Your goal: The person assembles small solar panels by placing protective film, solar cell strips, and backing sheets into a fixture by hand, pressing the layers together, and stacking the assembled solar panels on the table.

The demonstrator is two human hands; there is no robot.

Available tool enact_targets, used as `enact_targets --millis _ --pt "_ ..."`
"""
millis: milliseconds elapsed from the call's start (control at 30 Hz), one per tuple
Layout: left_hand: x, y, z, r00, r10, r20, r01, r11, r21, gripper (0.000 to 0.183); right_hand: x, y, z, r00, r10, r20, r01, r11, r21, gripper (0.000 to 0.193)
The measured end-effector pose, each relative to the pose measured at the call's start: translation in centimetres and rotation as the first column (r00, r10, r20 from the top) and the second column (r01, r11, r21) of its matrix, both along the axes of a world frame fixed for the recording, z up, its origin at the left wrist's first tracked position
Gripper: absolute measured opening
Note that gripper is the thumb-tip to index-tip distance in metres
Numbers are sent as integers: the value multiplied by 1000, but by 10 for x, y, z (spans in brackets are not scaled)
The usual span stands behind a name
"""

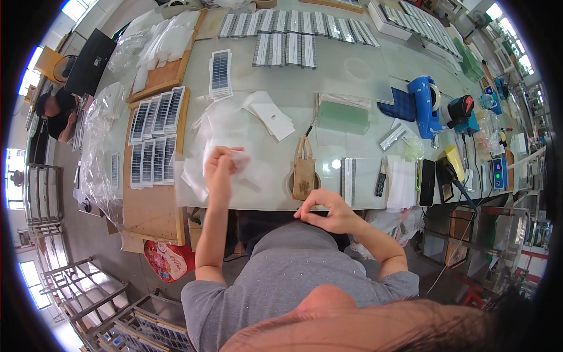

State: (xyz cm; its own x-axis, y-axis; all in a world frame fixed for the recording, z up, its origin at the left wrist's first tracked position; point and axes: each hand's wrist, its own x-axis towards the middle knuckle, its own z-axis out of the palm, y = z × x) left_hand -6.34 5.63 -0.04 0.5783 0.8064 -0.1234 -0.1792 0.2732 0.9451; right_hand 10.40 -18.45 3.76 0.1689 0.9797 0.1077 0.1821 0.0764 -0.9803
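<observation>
My left hand [220, 166] is raised over the left part of the table, its fingers closed on a thin translucent sheet [241, 159]. Beneath it lies a loose pile of thin white translucent sheets [202, 130]. At the table's front edge my right hand [329, 215] is closed in a pinch; whatever its fingertips hold, if anything, is too small to make out. Just beyond that hand a small brown bag-shaped thing with handles [304, 176] lies on the table. White cards [271, 117] lie fanned out beyond my left hand.
Small dark solar panels [155, 111] lie in rows on a wooden board [149, 212] at left; another stack [220, 73] stands farther back. A green block [343, 115], blue tape dispenser [425, 105], black phone [427, 183] and marker [380, 179] are at right. Another person [58, 114] is far left.
</observation>
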Motion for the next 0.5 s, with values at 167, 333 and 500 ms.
enact_targets --millis 167,333,500 --pt "-3 -8 14 990 -32 -138 39 998 50 10 -9 8 -2 971 -82 224 88 996 -17 23" --pt "12 -56 28 981 -161 -104 167 984 54 6 -19 42 3 846 -364 389 339 931 133 56" --pt "8 -59 28 985 -173 -9 173 983 -59 5 -29 53 -6 748 -471 467 382 882 277 52"
